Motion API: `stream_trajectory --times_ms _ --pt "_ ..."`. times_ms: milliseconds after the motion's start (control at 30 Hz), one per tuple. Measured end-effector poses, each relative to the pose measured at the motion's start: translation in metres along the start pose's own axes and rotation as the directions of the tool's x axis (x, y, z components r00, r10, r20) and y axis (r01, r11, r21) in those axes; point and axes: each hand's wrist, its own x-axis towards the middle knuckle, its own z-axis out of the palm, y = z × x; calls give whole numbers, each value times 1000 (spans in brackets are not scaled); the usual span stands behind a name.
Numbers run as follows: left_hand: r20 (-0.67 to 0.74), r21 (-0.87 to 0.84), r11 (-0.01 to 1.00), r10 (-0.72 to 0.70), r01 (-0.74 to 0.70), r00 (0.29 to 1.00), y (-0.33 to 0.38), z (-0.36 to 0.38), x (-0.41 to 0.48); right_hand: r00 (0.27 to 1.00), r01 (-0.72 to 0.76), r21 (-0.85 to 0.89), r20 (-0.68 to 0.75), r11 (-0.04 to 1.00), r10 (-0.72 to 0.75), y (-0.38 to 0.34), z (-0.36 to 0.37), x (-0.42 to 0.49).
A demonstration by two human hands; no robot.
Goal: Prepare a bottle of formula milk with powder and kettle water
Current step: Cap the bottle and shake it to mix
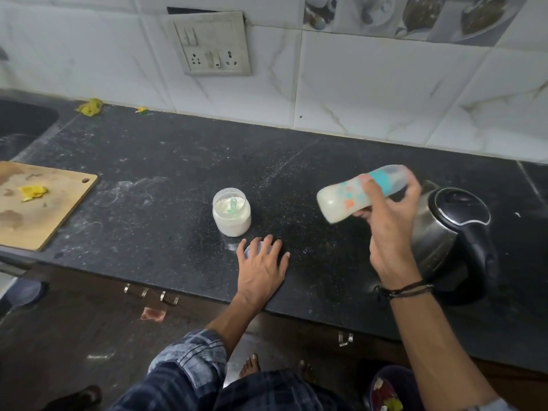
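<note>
Nearest the camera, the left hand lay flat near the front edge of the speckled black stone countertop. Its fingers were straight and spread over a small round clear plastic lid (only a sliver of the rim showed past them). To its right, raised above the counter, the right hand was wrapped round the upper half of a translucent plastic baby bottle printed with teal and orange shapes. The bottle was tipped almost level, base toward the left, with milky white liquid inside, and its outline was blurred. Just behind that hand stood a rounded stainless-steel kettle with a black lid and handle, the lid down. Just beyond the left hand, a short clear plastic jar stood open, partly full of white powder, with a pale green scoop lying inside. Farther left lay a wooden cutting board bearing a yellow scrap. At the back were white marbled wall tiles and a grey socket panel.
</note>
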Motion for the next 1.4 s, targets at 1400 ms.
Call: stream_trajectory --times_ms 1400 --pt "-54 14 1000 9 -8 999 0 5 -1 999 -14 -11 -43 1000 14 1 -4 16"
